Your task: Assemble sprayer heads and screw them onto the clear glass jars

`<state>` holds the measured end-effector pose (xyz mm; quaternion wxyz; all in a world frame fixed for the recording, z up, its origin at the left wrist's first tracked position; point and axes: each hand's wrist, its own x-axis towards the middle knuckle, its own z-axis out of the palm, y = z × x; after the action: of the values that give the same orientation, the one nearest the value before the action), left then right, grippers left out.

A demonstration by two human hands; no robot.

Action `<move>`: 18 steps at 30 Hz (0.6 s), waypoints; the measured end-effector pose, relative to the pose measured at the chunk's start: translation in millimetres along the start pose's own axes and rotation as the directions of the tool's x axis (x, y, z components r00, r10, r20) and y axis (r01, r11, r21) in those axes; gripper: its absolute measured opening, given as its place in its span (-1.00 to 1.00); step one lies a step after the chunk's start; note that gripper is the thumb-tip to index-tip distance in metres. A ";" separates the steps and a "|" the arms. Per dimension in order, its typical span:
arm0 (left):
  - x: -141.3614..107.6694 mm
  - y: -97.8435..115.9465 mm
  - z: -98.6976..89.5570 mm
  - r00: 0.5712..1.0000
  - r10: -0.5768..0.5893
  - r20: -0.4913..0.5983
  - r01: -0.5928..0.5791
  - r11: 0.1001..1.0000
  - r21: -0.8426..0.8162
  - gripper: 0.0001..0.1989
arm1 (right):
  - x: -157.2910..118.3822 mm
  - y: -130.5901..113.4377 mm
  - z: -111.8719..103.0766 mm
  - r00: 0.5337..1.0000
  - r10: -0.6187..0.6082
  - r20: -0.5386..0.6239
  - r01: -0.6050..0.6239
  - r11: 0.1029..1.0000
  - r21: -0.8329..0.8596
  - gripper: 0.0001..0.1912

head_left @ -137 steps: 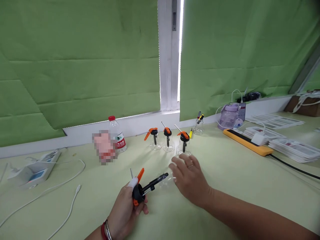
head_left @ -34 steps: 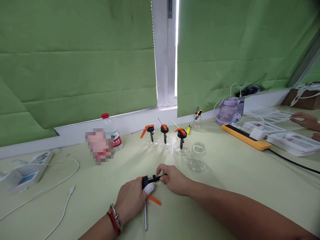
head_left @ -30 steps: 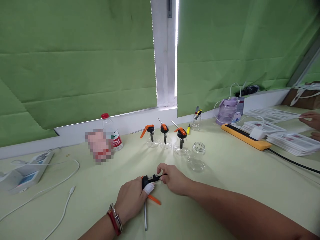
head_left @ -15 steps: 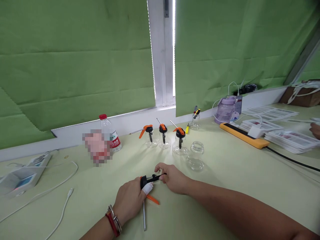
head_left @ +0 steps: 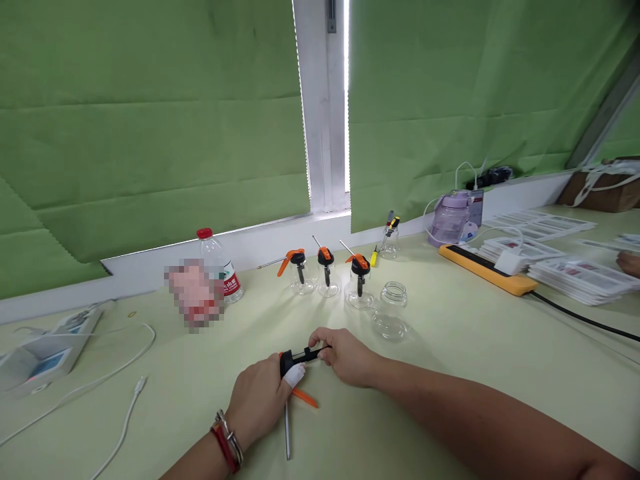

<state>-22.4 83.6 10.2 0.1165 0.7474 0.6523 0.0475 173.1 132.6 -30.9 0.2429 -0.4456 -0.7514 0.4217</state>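
My left hand [head_left: 259, 395] is wrapped round the black cap of a sprayer head [head_left: 286, 362] with an orange trigger lever [head_left: 304, 398] and a thin metal tube [head_left: 287, 433] pointing toward me. White tape covers the left thumb. With thumb and fingers my right hand [head_left: 345, 357] pinches the far end of the black stem [head_left: 311, 354] sticking out of the cap. Beyond the hands, an open clear glass jar [head_left: 391, 325] stands on the table. Behind it three clear jars carry the same orange-and-black heads: a left one [head_left: 298, 257], a middle one [head_left: 326, 257] and a right one [head_left: 360, 265].
Screwdrivers [head_left: 393, 223] stand in a jar by the wall. On the left are a water bottle [head_left: 231, 283], a white cable [head_left: 131, 407] and a white power strip [head_left: 83, 340]. To the right lie an orange power strip [head_left: 493, 272] and stacked cards [head_left: 583, 280], beside another person's hand [head_left: 629, 262].
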 end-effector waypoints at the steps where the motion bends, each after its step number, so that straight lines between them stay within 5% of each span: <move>1: 0.1 -0.1 0.3 1.000 -0.001 0.002 0.001 1.000 0.000 -0.53 | -0.1 0.0 -0.2 1.000 0.003 0.005 -0.003 1.000 -0.007 -0.77; 12: 1.7 -8.3 2.8 1.000 -0.012 -0.004 0.012 1.000 -0.028 -0.56 | -0.5 1.0 -7.8 0.998 0.046 0.037 -0.047 0.999 0.024 -0.83; 18: -0.6 -11.2 3.3 1.000 -0.013 0.002 0.014 1.000 -0.020 -0.58 | -7.7 -0.6 -31.3 0.995 0.091 0.025 -0.090 0.995 -0.036 -0.82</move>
<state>-32.6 84.1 4.4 0.1249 0.7418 0.6567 0.0526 199.9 138.8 -13.9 0.2056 -0.4778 -0.7407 0.4252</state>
